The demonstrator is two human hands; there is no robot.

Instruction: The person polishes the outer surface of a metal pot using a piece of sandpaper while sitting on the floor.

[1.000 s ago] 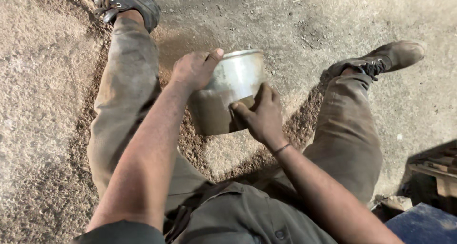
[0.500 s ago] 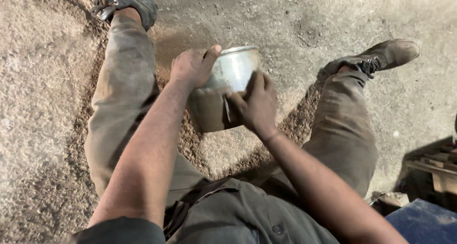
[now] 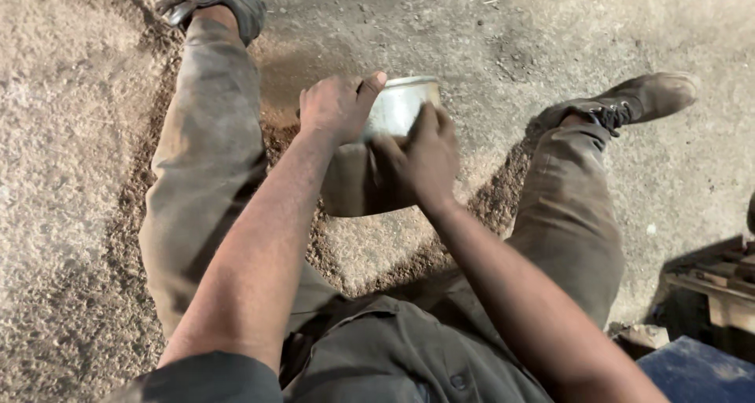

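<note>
I sit on sandy ground with my legs spread. Between them I hold a round metal bowl (image 3: 397, 108), tilted, its dull underside toward me and its bright rim catching the sun. My left hand (image 3: 336, 106) grips the rim on the left, thumb over the edge. My right hand (image 3: 423, 155) presses flat against the bowl's right side and underside, fingers spread over the metal. What lies inside the bowl is hidden from me.
Loose reddish-brown sand (image 3: 370, 246) lies heaped between my legs and along my left leg (image 3: 206, 159). Paler grainy ground (image 3: 63, 136) spreads to the left. My right boot (image 3: 645, 96) rests on hard grey floor. A wooden pallet (image 3: 716, 285) and a blue object (image 3: 700, 375) sit at the lower right.
My right hand has slid up from the bowl's lower edge onto its side. The bowl has tipped further, so less of its rim shows.
</note>
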